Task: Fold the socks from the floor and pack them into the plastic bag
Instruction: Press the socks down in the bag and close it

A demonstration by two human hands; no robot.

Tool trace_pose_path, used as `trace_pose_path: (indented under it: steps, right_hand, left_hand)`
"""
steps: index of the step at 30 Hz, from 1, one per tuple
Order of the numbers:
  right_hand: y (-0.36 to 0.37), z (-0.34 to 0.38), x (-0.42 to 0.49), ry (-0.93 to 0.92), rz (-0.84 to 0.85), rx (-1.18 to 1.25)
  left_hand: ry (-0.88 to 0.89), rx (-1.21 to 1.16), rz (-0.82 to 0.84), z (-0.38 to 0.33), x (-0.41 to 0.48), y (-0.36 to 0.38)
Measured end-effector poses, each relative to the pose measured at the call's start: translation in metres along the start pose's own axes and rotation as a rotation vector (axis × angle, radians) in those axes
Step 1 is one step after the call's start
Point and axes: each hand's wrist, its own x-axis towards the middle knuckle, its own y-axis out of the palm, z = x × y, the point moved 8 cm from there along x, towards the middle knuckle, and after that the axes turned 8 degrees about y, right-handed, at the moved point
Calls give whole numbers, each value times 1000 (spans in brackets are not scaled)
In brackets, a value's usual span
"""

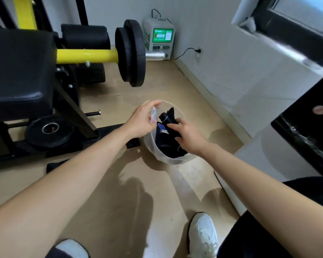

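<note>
Over tan floor (108,185), plastic bag (153,148) gapes upward; left hand (140,122) pinches rim, right hand (189,138) grips socks (168,118).

On your left stands a gym machine (17,71), its yellow bar (86,56) carrying two black plates (131,53); another plate (49,130) lies by its base. Far off, a green-screened kiosk (159,37) sits against the wall (203,25). Near right, your white shoe (203,233).

Two hands (141,121) (189,135) working, one plastic bag (162,157), dark socks (168,123) too bundled to count, three weight plates (122,53) (136,53) (49,131), two white shoes (203,237) (71,248), one charging kiosk (159,38).
</note>
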Motion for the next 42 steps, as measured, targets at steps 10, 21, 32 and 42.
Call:
trace_pose_path:
  steps: [10, 21, 32, 42]
  right_hand:
    - [112, -14, 32, 280, 568, 68]
    - [94, 11, 17, 41, 350, -94]
    - [30, 43, -38, -231, -200, 34]
    - [80, 95, -2, -315, 72, 43]
  left_hand:
    - [-22, -19, 22, 21, -8, 1]
    - [-65, -42, -24, 34, -20, -1]
    - [-183, 22, -40, 51, -67, -22]
    - [-403, -67, -12, 92, -170, -43]
